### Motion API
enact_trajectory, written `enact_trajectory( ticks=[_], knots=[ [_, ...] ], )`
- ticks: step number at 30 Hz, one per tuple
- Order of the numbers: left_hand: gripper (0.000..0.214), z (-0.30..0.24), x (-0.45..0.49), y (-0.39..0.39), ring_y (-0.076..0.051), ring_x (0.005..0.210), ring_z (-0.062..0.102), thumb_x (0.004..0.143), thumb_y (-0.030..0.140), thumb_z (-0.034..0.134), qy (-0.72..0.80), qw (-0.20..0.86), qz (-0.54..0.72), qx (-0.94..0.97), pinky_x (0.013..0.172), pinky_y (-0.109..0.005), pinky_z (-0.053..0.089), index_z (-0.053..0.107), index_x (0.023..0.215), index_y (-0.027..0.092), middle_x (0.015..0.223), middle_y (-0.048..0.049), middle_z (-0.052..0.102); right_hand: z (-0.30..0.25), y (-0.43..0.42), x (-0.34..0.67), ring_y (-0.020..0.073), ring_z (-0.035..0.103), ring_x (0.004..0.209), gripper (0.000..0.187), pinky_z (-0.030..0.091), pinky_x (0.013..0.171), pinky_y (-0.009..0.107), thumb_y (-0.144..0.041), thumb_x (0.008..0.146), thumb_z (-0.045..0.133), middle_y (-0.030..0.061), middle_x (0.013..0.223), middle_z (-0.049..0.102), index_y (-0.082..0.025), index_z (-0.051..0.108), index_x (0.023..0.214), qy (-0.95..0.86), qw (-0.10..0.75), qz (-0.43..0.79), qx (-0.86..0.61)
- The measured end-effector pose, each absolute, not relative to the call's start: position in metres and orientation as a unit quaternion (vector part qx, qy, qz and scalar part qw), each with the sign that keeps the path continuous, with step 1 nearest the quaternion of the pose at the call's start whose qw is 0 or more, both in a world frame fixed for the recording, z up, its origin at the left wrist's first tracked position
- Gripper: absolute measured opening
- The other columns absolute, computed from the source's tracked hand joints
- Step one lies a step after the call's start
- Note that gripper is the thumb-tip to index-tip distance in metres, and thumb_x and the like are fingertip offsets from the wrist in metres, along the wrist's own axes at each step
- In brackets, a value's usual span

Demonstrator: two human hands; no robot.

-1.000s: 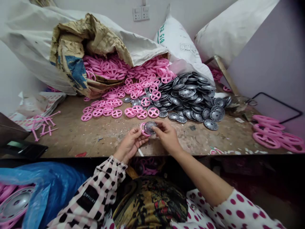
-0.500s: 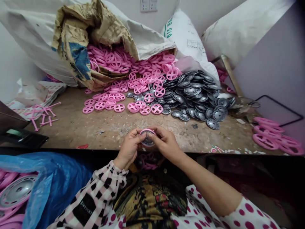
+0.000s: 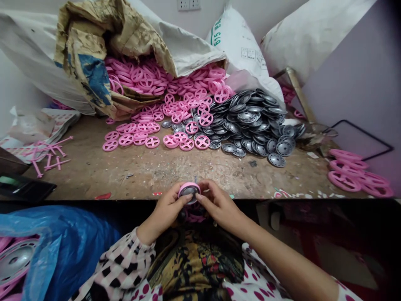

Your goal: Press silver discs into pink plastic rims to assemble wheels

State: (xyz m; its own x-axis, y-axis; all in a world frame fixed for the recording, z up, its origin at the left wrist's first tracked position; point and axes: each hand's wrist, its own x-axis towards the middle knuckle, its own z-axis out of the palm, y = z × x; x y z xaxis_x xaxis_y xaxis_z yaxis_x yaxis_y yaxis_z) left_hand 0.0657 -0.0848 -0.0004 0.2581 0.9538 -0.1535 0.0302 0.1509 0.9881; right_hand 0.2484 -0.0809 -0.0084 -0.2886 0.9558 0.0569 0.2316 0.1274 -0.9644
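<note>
A toy wheel (image 3: 189, 190), a grey hubcap disc set in a pink rim, is held over the table's front edge. My left hand (image 3: 167, 209) grips it from the left, its thumb on the disc's face. At the right side of the wheel, my right hand (image 3: 221, 205) has thumb and index finger closed about the edge, the other fingers curled. Beyond my hands lie loose pink spoked wheel rims (image 3: 152, 142) and a heap of grey hubcap discs (image 3: 247, 125).
A torn paper-lined sack (image 3: 84, 50) spills pink rims onto the wooden table (image 3: 147, 167). Pink rod pieces (image 3: 50, 156) lie left, larger pink rings (image 3: 346, 180) right. A blue bag (image 3: 75, 238) of bigger wheels stands low left. A black wire frame (image 3: 376, 142) juts out at right.
The toy wheel has come slightly lower and toward me, tilted more upright. My right thumb has slid from the disc's face to its right edge. The camera view has shifted a little.
</note>
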Motion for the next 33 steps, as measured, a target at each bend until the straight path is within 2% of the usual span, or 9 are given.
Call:
enact_trajectory(
  ticks=[2,6,9,12,14,18,26,29,33],
  knots=[
    [0.023,-0.003,0.057,-0.091,-0.019,0.089,0.060,0.082,0.030,0.062,0.486,0.561,0.332,0.582,0.079,-0.026,0.045,0.067,0.103,0.021,0.094,-0.0030,0.068,-0.009,-0.073,0.265,0.0179,0.059,0.083,0.024,0.049,0.074,0.032,-0.034,0.090,0.051,0.0074,0.101,0.062,-0.021,0.057,0.109,-0.722,0.351,0.353,-0.481],
    [0.023,-0.003,0.048,-0.100,-0.019,0.082,0.062,0.086,0.030,0.057,0.503,0.469,0.233,0.687,0.076,-0.026,0.044,0.068,0.104,0.023,0.090,-0.0021,0.071,-0.013,-0.027,0.307,0.0232,0.059,0.087,0.027,0.045,0.078,0.036,-0.033,0.091,0.045,0.0107,0.094,0.063,-0.017,0.066,0.095,-0.741,0.319,0.143,-0.573],
    [0.027,-0.002,0.049,-0.102,-0.020,0.084,0.064,0.087,0.028,0.054,0.486,0.444,0.179,0.731,0.077,-0.027,0.044,0.067,0.111,0.025,0.092,-0.0021,0.072,-0.018,0.013,0.328,0.0279,0.056,0.094,0.031,0.042,0.082,0.039,-0.027,0.090,0.044,0.0149,0.103,0.063,-0.013,0.066,0.107,-0.724,0.248,0.021,-0.644],
    [0.040,-0.002,0.050,-0.102,-0.023,0.099,0.064,0.084,0.029,0.060,0.473,0.425,0.172,0.752,0.088,-0.029,0.044,0.061,0.124,0.029,0.110,-0.0040,0.070,-0.023,0.039,0.332,0.0314,0.051,0.100,0.037,0.039,0.083,0.041,-0.029,0.091,0.045,0.0176,0.114,0.062,-0.011,0.062,0.119,-0.730,0.177,-0.056,-0.658],
    [0.044,-0.002,0.049,-0.101,-0.024,0.104,0.063,0.082,0.033,0.064,0.478,0.413,0.193,0.751,0.091,-0.031,0.044,0.059,0.126,0.030,0.116,-0.0052,0.069,-0.024,0.047,0.330,0.0311,0.051,0.097,0.036,0.038,0.080,0.040,-0.031,0.093,0.045,0.0176,0.112,0.063,-0.013,0.063,0.118,-0.737,0.134,-0.073,-0.659],
    [0.032,0.000,0.042,-0.095,-0.022,0.094,0.067,0.086,0.037,0.058,0.490,0.405,0.225,0.738,0.084,-0.029,0.047,0.067,0.116,0.027,0.103,-0.0054,0.073,-0.023,0.044,0.323,0.0290,0.051,0.089,0.036,0.034,0.071,0.037,-0.036,0.095,0.040,0.0154,0.098,0.066,-0.016,0.070,0.102,-0.736,0.093,-0.079,-0.666],
    [0.020,0.012,0.047,-0.037,-0.022,0.083,0.066,0.082,0.031,0.059,0.528,0.294,0.304,0.736,0.082,-0.032,0.048,0.074,0.095,0.025,0.087,-0.0056,0.074,-0.032,0.027,0.319,0.0279,0.048,0.092,0.036,0.035,0.074,0.037,-0.044,0.092,0.046,0.0137,0.100,0.061,-0.019,0.072,0.099,-0.743,0.176,-0.093,-0.639],
    [0.024,0.011,0.059,0.006,-0.023,0.092,0.063,0.085,0.028,0.055,0.549,0.195,0.263,0.769,0.084,-0.033,0.046,0.072,0.100,0.021,0.097,-0.0080,0.071,-0.035,0.029,0.319,0.0287,0.047,0.094,0.035,0.037,0.077,0.038,-0.043,0.090,0.048,0.0135,0.108,0.061,-0.020,0.070,0.103,-0.734,0.183,-0.088,-0.648],
    [0.031,-0.002,0.075,0.056,-0.024,0.096,0.061,0.083,0.022,0.057,0.621,0.111,0.193,0.751,0.084,-0.034,0.045,0.066,0.112,0.018,0.107,-0.0117,0.064,-0.035,0.030,0.321,0.0290,0.047,0.092,0.036,0.038,0.081,0.040,-0.044,0.089,0.049,0.0138,0.101,0.062,-0.018,0.069,0.104,-0.737,0.193,-0.072,-0.644]
  ],
)
